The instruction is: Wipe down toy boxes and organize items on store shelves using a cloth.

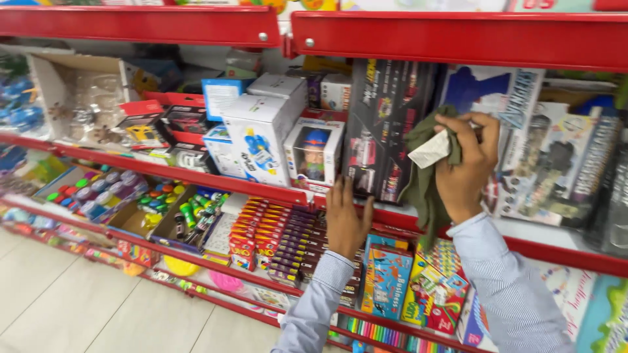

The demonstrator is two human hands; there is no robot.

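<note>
The right hand (466,163) is closed around an olive-green cloth (425,176) together with a small pale paper piece (432,150), and it presses them on the front of a tall dark game box (386,124) that stands on the red shelf (458,225). The cloth hangs down from the fist, toward 6 o'clock. The left hand (345,219) is at 8 o'clock from the right one. It lies flat and open, holding nothing, with the fingers on the shelf edge just under the dark box.

I judge that the step in hand is wiping the boxed toys on this shelf, while the left hand gives support. The next move calls for a light stroke across the box, because the box stands upright and can tip backward, and the neighbours are very near.

At 9 o'clock from the left hand there is a white figure box (315,153), and more white cartons (258,134) behind it. Under the shelf, rows of small red and purple packs (281,238) lie on a lower shelf. The floor (78,307) at 7 o'clock is pale tile. It seems a toy shop aisle.
</note>
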